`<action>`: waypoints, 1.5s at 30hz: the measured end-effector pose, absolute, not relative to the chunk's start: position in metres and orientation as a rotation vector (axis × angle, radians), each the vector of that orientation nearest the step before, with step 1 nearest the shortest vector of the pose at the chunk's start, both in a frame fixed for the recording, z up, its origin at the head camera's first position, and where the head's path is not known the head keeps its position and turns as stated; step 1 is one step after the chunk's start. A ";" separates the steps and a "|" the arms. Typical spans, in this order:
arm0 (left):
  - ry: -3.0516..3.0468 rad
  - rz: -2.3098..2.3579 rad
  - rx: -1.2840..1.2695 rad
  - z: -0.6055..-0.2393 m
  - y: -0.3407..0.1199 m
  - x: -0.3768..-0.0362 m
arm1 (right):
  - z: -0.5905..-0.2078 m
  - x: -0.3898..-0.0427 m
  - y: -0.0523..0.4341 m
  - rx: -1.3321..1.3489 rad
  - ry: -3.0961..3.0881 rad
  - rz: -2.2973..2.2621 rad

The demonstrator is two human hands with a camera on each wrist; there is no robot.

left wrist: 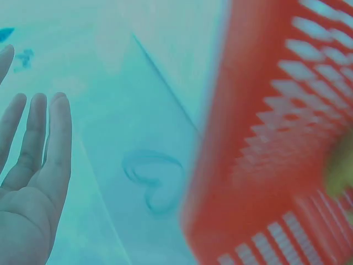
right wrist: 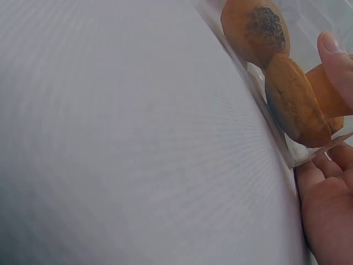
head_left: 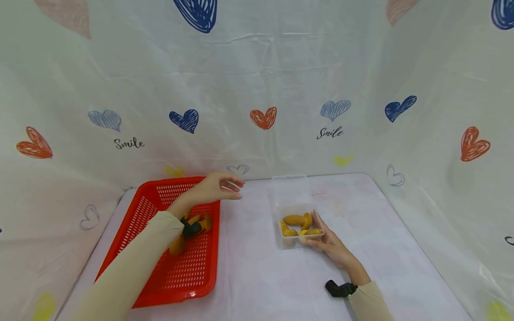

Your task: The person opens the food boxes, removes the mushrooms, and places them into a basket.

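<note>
My left hand (head_left: 218, 186) hangs over the far right rim of the red basket (head_left: 188, 274), its fingers loosely bent with nothing between them. In the left wrist view the fingers (left wrist: 36, 127) appear apart from the basket. Several yellow-brown mushrooms (head_left: 177, 246) lie in the basket, partly hidden by my wrist. At the table's middle, my right hand (head_left: 331, 247) holds the right side of a clear plastic box (head_left: 291, 242). Several mushrooms (head_left: 295, 220) lie inside it. The right wrist view shows my thumb (right wrist: 336, 58) overlapping a mushroom stem, with fingers along the box's outside.
The box's clear lid (head_left: 291, 189) lies folded back behind it. A white cloth covers the table (head_left: 249, 276), and a sheet printed with hearts (head_left: 263, 118) hangs behind. Dark wrist cameras (head_left: 339, 289) sit on both wrists.
</note>
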State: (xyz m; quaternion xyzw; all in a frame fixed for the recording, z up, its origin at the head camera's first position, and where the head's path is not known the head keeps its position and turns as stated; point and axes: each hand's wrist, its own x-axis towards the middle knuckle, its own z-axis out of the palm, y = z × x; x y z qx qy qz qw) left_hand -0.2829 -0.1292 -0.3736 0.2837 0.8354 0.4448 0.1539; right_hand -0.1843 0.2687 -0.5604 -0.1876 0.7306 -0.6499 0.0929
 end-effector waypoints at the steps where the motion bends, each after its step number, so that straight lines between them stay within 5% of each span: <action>1: 2.387 1.274 0.835 -0.373 -0.121 -0.284 | -0.560 -0.184 0.269 -0.550 2.178 -1.924; 23: 2.074 1.234 1.162 -0.428 0.029 -0.273 | -0.558 -0.181 0.271 -0.449 2.200 -1.901; 45: 1.961 1.234 1.196 -0.469 0.062 -0.262 | -0.557 -0.180 0.272 -0.504 2.142 -1.948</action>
